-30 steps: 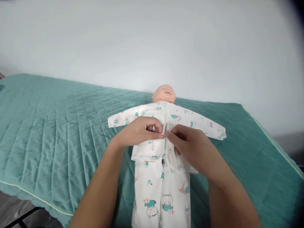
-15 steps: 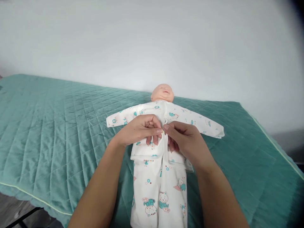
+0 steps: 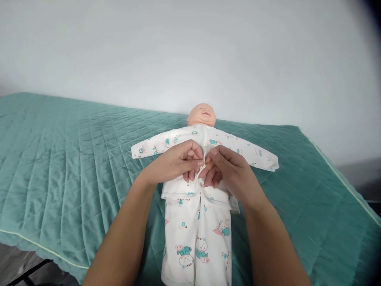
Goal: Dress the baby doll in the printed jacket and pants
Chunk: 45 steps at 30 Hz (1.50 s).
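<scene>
A baby doll [image 3: 202,114] lies on its back, dressed in a white printed shirt [image 3: 178,138] and matching trousers [image 3: 181,238], sleeves spread to both sides. My left hand [image 3: 181,161] pinches the front edge of the shirt at mid chest between thumb and finger. Opposite it, my right hand [image 3: 226,169] is closed at the other front edge, thumb against forefinger, its other fingers curled under the fabric. Between the hands the front opening gapes slightly in a wavy line. The fingers cover any fastener there.
A green quilted cover [image 3: 74,159] with a pale piped edge spreads under the doll. Behind it rises a plain light wall [image 3: 178,51]. At the lower left a dark metal bar [image 3: 32,270] shows below the cover's edge.
My right hand has shifted a little up and away from my left, and its fingers now reach under the shirt's edge. The front opening has parted slightly; my left hand keeps its pinch.
</scene>
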Each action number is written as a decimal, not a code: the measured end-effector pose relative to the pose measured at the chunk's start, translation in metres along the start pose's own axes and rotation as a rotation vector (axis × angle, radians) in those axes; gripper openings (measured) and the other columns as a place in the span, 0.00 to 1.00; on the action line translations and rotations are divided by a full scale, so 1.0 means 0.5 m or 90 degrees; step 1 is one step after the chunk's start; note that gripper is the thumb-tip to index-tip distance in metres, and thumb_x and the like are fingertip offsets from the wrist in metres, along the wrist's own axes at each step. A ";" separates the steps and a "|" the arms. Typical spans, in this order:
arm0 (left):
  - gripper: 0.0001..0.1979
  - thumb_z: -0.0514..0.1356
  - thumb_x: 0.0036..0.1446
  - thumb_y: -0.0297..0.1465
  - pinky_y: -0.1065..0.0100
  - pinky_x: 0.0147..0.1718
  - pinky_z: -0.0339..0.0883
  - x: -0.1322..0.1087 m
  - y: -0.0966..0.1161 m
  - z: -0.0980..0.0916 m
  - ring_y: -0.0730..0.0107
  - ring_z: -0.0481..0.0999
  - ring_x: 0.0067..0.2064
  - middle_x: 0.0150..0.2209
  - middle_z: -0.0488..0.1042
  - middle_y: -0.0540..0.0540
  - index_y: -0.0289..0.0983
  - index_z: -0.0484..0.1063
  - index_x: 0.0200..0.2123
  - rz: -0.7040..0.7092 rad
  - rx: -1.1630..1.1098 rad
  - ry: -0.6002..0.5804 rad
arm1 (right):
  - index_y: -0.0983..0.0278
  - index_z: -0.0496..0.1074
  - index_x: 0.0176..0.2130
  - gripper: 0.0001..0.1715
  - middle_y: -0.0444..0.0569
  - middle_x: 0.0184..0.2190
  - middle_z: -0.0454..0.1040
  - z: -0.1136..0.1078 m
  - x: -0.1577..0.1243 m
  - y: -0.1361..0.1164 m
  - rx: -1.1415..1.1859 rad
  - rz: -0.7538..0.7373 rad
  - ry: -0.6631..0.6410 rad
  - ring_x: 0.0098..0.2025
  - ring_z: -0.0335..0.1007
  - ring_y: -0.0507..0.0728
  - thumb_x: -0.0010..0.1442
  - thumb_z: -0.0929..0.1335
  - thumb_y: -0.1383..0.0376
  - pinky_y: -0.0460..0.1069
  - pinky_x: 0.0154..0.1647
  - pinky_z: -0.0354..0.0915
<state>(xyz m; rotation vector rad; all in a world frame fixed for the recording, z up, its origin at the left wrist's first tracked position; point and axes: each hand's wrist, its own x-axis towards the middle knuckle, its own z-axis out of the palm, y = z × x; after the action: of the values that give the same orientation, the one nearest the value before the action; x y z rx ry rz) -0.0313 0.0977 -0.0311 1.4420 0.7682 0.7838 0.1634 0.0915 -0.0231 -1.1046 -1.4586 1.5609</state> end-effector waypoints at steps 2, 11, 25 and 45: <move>0.07 0.59 0.66 0.35 0.74 0.26 0.69 -0.002 0.006 0.004 0.77 0.73 0.26 0.28 0.72 0.53 0.38 0.64 0.40 -0.001 0.029 0.005 | 0.62 0.67 0.34 0.19 0.47 0.24 0.78 0.000 0.000 0.000 0.000 -0.003 -0.001 0.21 0.75 0.53 0.69 0.65 0.51 0.43 0.19 0.64; 0.07 0.61 0.61 0.31 0.74 0.27 0.69 -0.006 0.013 0.018 0.77 0.72 0.28 0.29 0.71 0.55 0.40 0.63 0.38 -0.025 0.097 0.050 | 0.62 0.65 0.32 0.19 0.46 0.24 0.77 0.000 0.001 0.001 0.003 0.004 -0.001 0.21 0.75 0.52 0.70 0.64 0.52 0.43 0.19 0.64; 0.06 0.59 0.61 0.28 0.74 0.25 0.70 -0.005 0.004 0.000 0.77 0.73 0.24 0.26 0.73 0.54 0.39 0.64 0.40 -0.013 -0.010 0.007 | 0.60 0.65 0.39 0.10 0.41 0.26 0.76 -0.011 0.001 0.000 -0.068 0.014 -0.065 0.25 0.74 0.50 0.64 0.71 0.60 0.43 0.23 0.63; 0.10 0.58 0.55 0.22 0.77 0.20 0.65 -0.010 0.011 -0.010 0.77 0.75 0.24 0.29 0.77 0.52 0.39 0.64 0.40 -0.102 -0.016 -0.040 | 0.61 0.68 0.38 0.05 0.39 0.23 0.75 -0.017 0.002 -0.001 -0.077 0.018 -0.118 0.21 0.68 0.48 0.60 0.66 0.70 0.43 0.22 0.62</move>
<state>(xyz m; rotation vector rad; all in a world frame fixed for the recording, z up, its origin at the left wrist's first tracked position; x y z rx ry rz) -0.0381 0.0961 -0.0258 1.3578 0.8113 0.6211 0.1707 0.0955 -0.0224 -1.0752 -1.6870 1.6490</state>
